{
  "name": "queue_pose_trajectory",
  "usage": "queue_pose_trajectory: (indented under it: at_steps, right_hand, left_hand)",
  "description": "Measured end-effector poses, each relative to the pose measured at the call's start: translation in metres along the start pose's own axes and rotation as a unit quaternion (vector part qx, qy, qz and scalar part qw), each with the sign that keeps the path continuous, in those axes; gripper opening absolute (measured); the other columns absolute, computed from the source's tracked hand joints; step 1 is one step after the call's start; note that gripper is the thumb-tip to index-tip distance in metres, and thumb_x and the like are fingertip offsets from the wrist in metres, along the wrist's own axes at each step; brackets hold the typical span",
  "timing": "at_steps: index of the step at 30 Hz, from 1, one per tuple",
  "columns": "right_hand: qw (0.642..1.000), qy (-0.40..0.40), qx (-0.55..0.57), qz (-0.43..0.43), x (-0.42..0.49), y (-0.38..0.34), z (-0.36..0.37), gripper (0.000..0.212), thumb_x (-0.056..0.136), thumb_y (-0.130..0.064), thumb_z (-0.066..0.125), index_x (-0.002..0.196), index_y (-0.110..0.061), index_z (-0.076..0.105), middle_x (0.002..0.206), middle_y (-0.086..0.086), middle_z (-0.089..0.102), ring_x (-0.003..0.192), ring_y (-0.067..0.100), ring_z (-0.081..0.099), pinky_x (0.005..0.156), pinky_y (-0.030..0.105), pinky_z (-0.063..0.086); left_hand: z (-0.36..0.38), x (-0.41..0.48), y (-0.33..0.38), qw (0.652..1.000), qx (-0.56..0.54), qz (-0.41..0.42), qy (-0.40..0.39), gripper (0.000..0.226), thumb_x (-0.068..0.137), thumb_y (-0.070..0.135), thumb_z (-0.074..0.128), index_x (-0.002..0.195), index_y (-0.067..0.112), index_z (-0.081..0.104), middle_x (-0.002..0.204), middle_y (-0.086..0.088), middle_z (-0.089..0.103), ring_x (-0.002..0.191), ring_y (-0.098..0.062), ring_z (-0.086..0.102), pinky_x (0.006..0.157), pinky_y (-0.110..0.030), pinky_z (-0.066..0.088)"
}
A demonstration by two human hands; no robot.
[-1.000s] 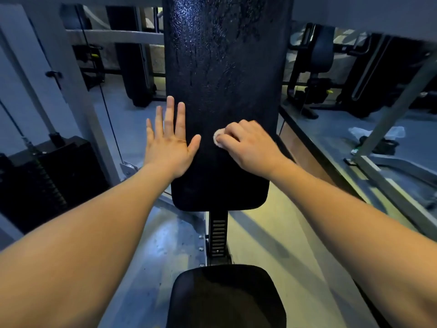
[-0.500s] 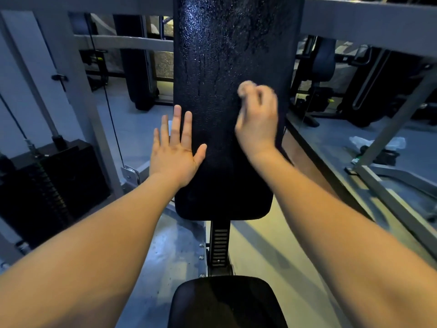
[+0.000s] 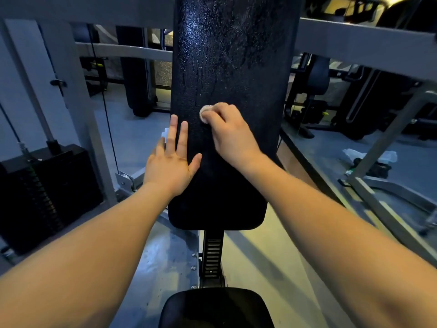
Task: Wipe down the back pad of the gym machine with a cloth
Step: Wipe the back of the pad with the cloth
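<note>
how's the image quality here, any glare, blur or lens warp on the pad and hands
Head view: dim, bluish light; speckled glare glints off the wet upper back pad, while its lower part reads flat black. The right hand and the small cloth it grips are slightly motion-soft; the left hand is sharper. Wide-angle warp bows the grey frame bars and stretches both forearms.

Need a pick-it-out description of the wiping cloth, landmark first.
Find the tall black back pad at frame centre. The right hand presses on its middle, fingers curled. The cloth is the small pale wad peeking out at those fingertips, the only light patch on the pad.
</note>
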State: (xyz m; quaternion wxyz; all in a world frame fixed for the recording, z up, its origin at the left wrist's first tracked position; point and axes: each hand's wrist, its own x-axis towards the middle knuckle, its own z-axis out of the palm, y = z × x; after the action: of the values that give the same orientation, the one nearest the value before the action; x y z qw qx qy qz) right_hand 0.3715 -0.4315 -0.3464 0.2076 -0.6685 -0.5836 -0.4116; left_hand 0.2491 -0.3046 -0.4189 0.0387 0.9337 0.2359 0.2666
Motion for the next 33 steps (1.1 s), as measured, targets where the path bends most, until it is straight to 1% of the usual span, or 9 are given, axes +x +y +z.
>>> queue_pose_trajectory:
  at_steps: [2,7,11,14,18,22,25,28,33]
  right_hand:
    - [0.999,0.003,-0.03,-0.013,0.011,0.027,-0.014,0.025,0.092,-0.001,0.055,0.11,-0.01,0.07,0.109,0.012,0.063,0.091,0.034,0.056,0.078,0.044,0.052]
    - [0.971,0.119,-0.02,0.207,0.027,0.03,-0.017,0.029,0.085,0.009,0.054,0.106,-0.006,0.067,0.107,0.014,0.061,0.09,0.037,0.055,0.08,0.039,0.045]
    - [0.993,0.0,0.065,0.1,0.008,0.0,-0.008,0.021,0.095,-0.001,0.062,0.113,-0.008,0.069,0.116,0.009,0.062,0.102,0.031,0.06,0.085,0.037,0.052]
    - [0.982,-0.06,0.116,0.137,0.003,-0.004,-0.026,0.021,0.099,-0.008,0.062,0.118,-0.015,0.068,0.114,0.004,0.059,0.099,0.021,0.061,0.083,0.032,0.051]
    - [0.926,-0.099,0.219,0.291,0.001,-0.021,-0.034,0.015,0.101,-0.015,0.057,0.112,-0.022,0.064,0.11,0.0,0.056,0.092,0.012,0.056,0.078,0.025,0.04]
    - [0.87,-0.087,0.352,0.334,-0.01,-0.047,-0.038,0.01,0.098,-0.016,0.065,0.106,-0.022,0.065,0.099,-0.004,0.065,0.082,-0.002,0.06,0.073,0.016,0.047]
    - [0.842,-0.132,0.424,0.307,-0.01,-0.063,-0.04,0.035,0.098,0.001,0.05,0.113,-0.025,0.068,0.106,-0.005,0.072,0.096,-0.002,0.068,0.087,0.019,0.054]
    - [0.785,-0.149,0.502,0.331,-0.005,-0.065,-0.04,0.056,0.09,0.015,0.033,0.111,-0.022,0.069,0.114,0.002,0.072,0.111,0.016,0.07,0.1,0.033,0.057]
    - [0.956,-0.117,0.138,0.23,0.002,-0.034,-0.034,0.011,0.097,-0.019,0.051,0.098,-0.022,0.061,0.099,-0.002,0.058,0.102,0.021,0.053,0.086,0.034,0.042]
  left_hand:
    - [-0.001,0.0,0.0,1.0,0.0,0.003,0.005,0.083,0.098,0.067,0.02,0.145,0.032,-0.038,0.146,0.011,-0.056,0.146,-0.037,0.024,0.109,-0.051,0.039]
    - [-0.006,-0.001,0.002,1.0,0.017,0.002,-0.01,0.082,0.098,0.067,0.017,0.141,0.031,-0.043,0.146,0.008,-0.057,0.144,-0.035,0.029,0.104,-0.048,0.043]
    - [-0.015,-0.001,0.005,0.999,0.012,-0.013,-0.043,0.083,0.099,0.068,0.019,0.144,0.031,-0.041,0.145,0.009,-0.058,0.144,-0.036,0.028,0.107,-0.048,0.041]
    - [-0.026,-0.004,0.006,0.996,-0.022,-0.015,-0.087,0.088,0.099,0.065,0.03,0.153,0.031,-0.031,0.15,0.012,-0.051,0.149,-0.038,0.016,0.113,-0.052,0.036]
    - [-0.05,-0.017,0.012,0.991,-0.131,-0.003,0.03,0.058,0.1,0.03,0.051,0.152,0.013,0.034,0.159,-0.005,0.024,0.141,-0.029,0.025,0.11,-0.048,0.038]
    - [-0.066,-0.03,0.028,0.879,-0.455,-0.143,0.011,0.022,0.103,0.038,0.047,0.113,0.024,0.061,0.103,0.004,0.068,0.1,-0.017,0.065,0.094,-0.041,0.054]
    - [-0.066,-0.033,0.024,0.847,-0.499,-0.185,0.002,0.035,0.09,0.059,0.056,0.098,0.027,0.067,0.093,0.004,0.073,0.094,-0.018,0.071,0.09,-0.048,0.058]
    - [-0.062,-0.032,0.01,0.812,-0.539,-0.221,0.033,0.04,0.08,0.051,0.064,0.095,0.014,0.071,0.094,-0.012,0.074,0.094,-0.034,0.072,0.085,-0.056,0.059]
    - [-0.074,-0.019,-0.017,0.84,-0.455,-0.263,0.134,0.019,0.092,0.025,0.055,0.086,0.008,0.062,0.073,-0.005,0.066,0.066,-0.022,0.061,0.064,-0.036,0.052]
